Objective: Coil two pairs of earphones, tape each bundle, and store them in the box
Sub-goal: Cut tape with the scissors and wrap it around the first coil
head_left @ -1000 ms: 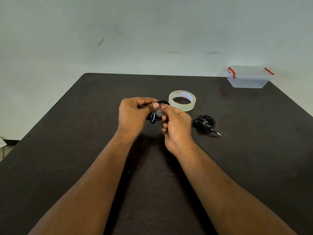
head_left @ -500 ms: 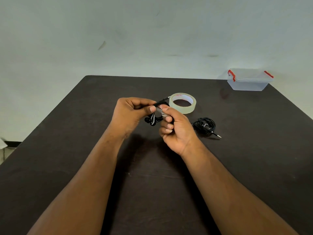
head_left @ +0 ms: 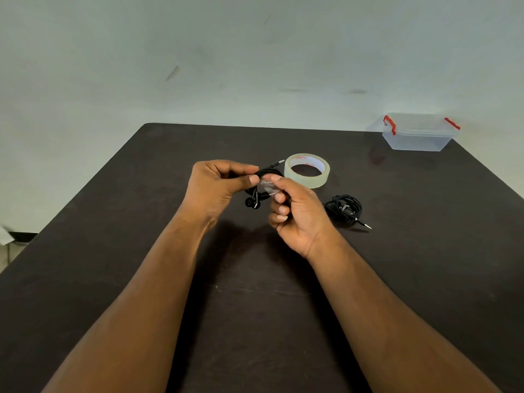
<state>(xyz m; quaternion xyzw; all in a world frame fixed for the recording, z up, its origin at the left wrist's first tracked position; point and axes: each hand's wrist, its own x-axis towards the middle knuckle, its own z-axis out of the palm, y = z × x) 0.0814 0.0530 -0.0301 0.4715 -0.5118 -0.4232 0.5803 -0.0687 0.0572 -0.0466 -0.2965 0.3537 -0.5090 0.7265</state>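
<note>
My left hand [head_left: 218, 185] pinches a coiled black earphone bundle [head_left: 265, 177] held above the table, its earbuds hanging below and its plug sticking out toward the tape roll. My right hand [head_left: 297, 211] pinches a small strip of clear tape [head_left: 268, 187] that lies against the bundle. A second coiled black earphone bundle [head_left: 344, 208] rests on the table to the right of my right hand. The clear tape roll [head_left: 307, 171] sits just behind my hands. The clear plastic box [head_left: 419, 134] with red latches stands lidded at the far right corner.
The dark table [head_left: 141, 251] stretches wide on every side of my hands. A pale wall rises behind its far edge. A scrap of white paper [head_left: 5, 236] shows past the table's left edge.
My right hand has turned palm up and dropped slightly, its fingers uncurling from over the bundle. The tape strip now shows between my thumbs. The left hand keeps its hold.
</note>
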